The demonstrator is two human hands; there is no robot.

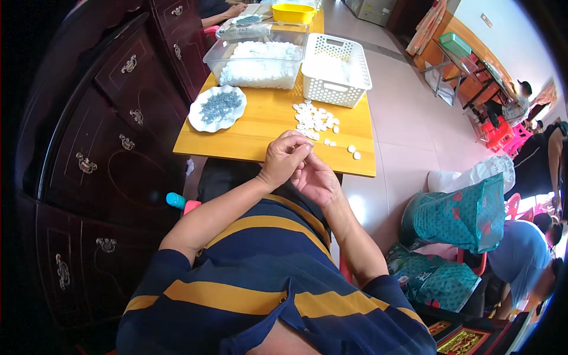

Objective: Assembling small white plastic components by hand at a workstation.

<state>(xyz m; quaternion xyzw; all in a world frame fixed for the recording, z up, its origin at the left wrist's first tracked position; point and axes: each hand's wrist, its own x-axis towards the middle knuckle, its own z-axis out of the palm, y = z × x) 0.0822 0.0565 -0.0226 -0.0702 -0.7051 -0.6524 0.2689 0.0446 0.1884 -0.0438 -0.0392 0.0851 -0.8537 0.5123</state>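
1. Left hand [284, 158] curled over right hand [315, 179], fingers pinched together just short of the yellow wooden worktop [269, 127]; anything held too small to tell.
2. Small white round plastic pieces [315, 118] piled on worktop, near beyond hands.
3. White scalloped plate of grey bits [217, 107] on worktop's left.

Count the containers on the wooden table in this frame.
4 clearly: white scalloped plate at left, clear tub behind it, white perforated basket at right, yellow bowl at the far end; more may be hidden there.

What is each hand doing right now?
Left hand: fingers curled shut, pressed against the right hand; anything pinched is hidden.
Right hand: palm up, fingers bent to the left hand; contents cannot be told.
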